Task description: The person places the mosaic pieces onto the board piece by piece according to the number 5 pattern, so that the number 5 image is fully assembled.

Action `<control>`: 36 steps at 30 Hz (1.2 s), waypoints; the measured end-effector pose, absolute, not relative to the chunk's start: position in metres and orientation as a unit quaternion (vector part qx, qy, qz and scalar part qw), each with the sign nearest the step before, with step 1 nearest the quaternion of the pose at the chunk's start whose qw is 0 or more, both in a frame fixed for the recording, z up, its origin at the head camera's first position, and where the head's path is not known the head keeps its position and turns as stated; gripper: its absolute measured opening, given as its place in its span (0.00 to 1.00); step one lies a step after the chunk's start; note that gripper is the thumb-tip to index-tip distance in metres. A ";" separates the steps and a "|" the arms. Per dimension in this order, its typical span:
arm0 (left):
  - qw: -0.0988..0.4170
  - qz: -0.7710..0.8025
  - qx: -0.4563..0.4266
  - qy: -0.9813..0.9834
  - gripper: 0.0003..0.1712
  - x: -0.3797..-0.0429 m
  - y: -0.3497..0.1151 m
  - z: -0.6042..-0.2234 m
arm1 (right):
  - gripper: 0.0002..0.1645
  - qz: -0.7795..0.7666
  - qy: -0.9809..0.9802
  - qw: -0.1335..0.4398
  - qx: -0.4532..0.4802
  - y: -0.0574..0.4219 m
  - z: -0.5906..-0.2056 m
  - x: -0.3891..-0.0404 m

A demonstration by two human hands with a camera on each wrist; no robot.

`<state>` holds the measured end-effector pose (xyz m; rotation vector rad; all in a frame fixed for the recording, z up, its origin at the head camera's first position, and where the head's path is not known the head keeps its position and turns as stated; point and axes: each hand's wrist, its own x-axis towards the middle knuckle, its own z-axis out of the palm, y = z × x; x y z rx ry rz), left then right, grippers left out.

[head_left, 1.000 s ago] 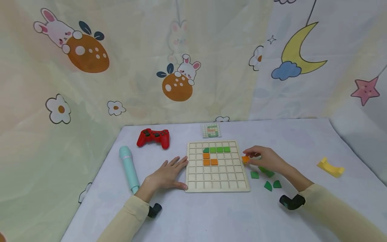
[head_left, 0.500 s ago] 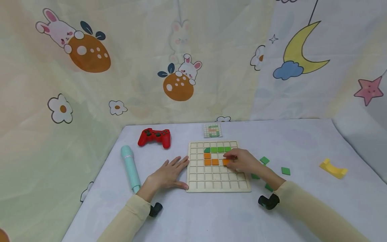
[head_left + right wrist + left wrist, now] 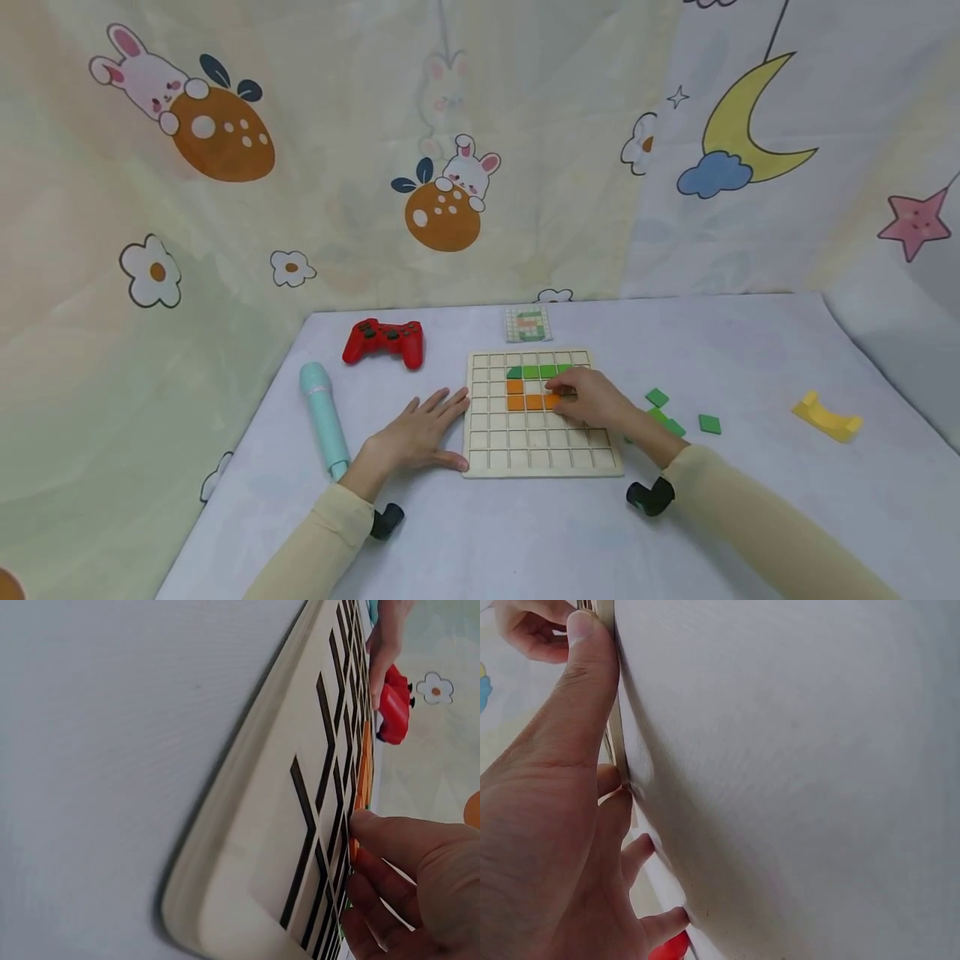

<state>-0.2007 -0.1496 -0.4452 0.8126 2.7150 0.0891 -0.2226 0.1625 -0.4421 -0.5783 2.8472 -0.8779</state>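
Note:
A pale wooden grid board (image 3: 540,458) lies on the table with green tiles (image 3: 540,371) in one row and orange tiles (image 3: 524,402) below them. My left hand (image 3: 415,433) lies with fingers spread at the board's left edge; in the left wrist view its thumb (image 3: 585,667) touches that edge. Over the board, my right hand (image 3: 592,397) pinches an orange square tile (image 3: 552,402) at the right end of the orange row. Its thumb (image 3: 382,832) and fingertips are at the grid in the right wrist view. The fingers partly hide the tile.
Loose green tiles (image 3: 657,397) lie right of the board, some behind the right forearm. A small pattern card (image 3: 527,324) is behind the board. Around it are a red game controller (image 3: 383,342), a teal toy microphone (image 3: 324,419) and a yellow curved piece (image 3: 827,418).
My right hand has carried the orange tile from the table at right onto the board, then slid left beside the other orange tiles. The left hand stays at the board's edge.

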 end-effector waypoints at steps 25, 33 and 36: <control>0.153 0.026 0.288 0.945 0.61 -0.201 -0.147 -0.444 | 0.21 -0.299 0.939 0.013 -0.169 0.217 -0.427 -0.210; 0.159 0.026 0.283 0.946 0.61 -0.202 -0.148 -0.444 | 0.24 -0.280 0.953 -0.010 -0.119 0.292 -0.413 -0.198; 0.158 0.024 0.283 0.946 0.62 -0.202 -0.149 -0.444 | 0.24 -0.276 0.954 -0.012 -0.113 0.313 -0.412 -0.191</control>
